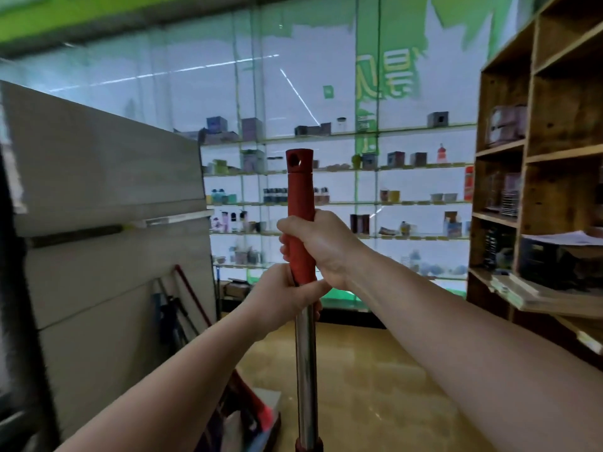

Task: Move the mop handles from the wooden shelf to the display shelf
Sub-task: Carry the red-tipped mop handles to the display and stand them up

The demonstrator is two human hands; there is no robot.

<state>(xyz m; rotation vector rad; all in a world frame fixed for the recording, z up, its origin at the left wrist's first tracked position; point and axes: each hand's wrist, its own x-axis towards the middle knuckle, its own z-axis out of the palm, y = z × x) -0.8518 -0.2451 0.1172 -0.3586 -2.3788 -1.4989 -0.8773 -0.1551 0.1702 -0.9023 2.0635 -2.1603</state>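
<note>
Both hands grip one mop handle [306,337], held upright in mid-air: the right hand [318,249] around its red grip, the left hand [284,298] just below, on the steel tube. It seems stiff, light, perhaps slippery on the metal; the grip is safer.
</note>
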